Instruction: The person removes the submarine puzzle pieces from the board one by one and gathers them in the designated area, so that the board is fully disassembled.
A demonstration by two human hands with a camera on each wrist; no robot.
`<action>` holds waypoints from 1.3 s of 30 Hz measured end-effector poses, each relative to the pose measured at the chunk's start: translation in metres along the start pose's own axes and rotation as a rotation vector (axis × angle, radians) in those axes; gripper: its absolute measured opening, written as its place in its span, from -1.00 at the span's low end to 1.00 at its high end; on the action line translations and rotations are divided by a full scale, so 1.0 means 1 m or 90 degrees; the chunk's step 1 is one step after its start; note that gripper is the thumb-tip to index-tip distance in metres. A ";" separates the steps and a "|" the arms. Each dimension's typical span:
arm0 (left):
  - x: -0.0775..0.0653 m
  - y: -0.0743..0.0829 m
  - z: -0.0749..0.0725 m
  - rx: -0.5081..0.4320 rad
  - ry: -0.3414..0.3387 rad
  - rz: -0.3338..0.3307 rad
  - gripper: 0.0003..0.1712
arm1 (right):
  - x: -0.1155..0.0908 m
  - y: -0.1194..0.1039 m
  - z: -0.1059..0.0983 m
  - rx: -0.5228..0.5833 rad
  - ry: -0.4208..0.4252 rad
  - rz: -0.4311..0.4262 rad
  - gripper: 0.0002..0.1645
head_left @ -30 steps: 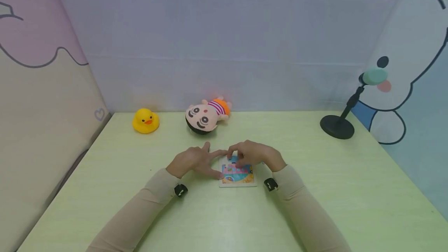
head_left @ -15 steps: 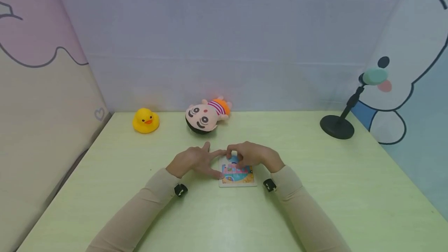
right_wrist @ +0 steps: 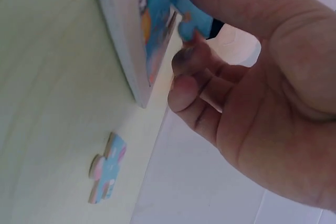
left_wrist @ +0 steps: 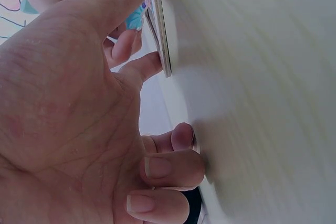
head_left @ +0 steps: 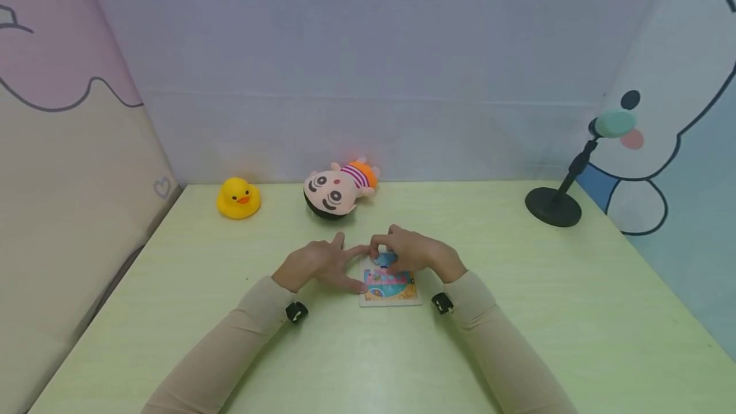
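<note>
A small jigsaw puzzle (head_left: 391,302) in a white-edged frame lies on the table, with a pink and blue picture. Along its left side, my left hand (head_left: 319,265) spreads thumb and index finger against the edge. The left wrist view shows the other fingers of that hand loosely bent near the tabletop. My right hand (head_left: 416,252) pinches a blue jigsaw piece (right_wrist: 195,22) between thumb and fingers, tilted over the puzzle's upper part. A loose jigsaw piece (right_wrist: 109,169) lies on the table beyond the frame in the right wrist view; the right hand hides it in the head view.
Behind the hands, a yellow rubber duck (head_left: 238,199) and a plush doll (head_left: 339,190) sit toward the table's back edge. A black stand (head_left: 554,206) with a mint-green head is at the back right. A pale cloth backdrop (head_left: 368,82) hangs behind the table.
My right hand's fingers have shifted slightly up and left with the blue jigsaw piece, more of which now shows. The left hand and the puzzle frame keep their places.
</note>
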State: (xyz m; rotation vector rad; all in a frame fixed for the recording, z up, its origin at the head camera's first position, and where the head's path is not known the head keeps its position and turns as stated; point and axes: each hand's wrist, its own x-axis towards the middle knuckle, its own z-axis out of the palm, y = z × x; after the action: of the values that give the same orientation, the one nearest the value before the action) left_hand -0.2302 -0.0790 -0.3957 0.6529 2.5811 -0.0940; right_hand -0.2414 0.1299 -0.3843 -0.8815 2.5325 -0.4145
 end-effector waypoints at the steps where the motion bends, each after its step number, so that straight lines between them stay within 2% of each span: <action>1: 0.000 0.000 0.000 -0.001 0.000 0.000 0.03 | 0.000 0.000 -0.001 0.001 -0.001 -0.007 -0.68; 6: 0.000 0.000 0.000 -0.004 -0.001 -0.001 0.03 | -0.001 0.000 -0.004 0.019 0.000 -0.050 -0.69; 16: -0.002 0.000 0.000 -0.013 -0.003 -0.002 0.02 | -0.009 0.003 -0.013 0.054 0.001 -0.088 -0.73; 21: -0.001 -0.001 0.000 -0.022 0.008 -0.003 0.01 | -0.014 0.011 -0.020 0.074 0.003 -0.085 -0.78; 29: 0.001 -0.001 0.001 -0.030 -0.003 -0.009 0.01 | -0.025 0.020 -0.029 0.101 0.011 -0.060 -0.77; 39: -0.003 0.001 0.000 -0.040 0.007 -0.009 -0.01 | -0.034 0.031 -0.037 0.129 0.016 -0.077 -0.81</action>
State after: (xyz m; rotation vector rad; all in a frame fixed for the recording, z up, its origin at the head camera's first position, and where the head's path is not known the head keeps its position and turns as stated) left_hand -0.2275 -0.0798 -0.3938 0.6147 2.5886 -0.0145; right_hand -0.2515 0.1803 -0.3555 -0.9587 2.4143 -0.7097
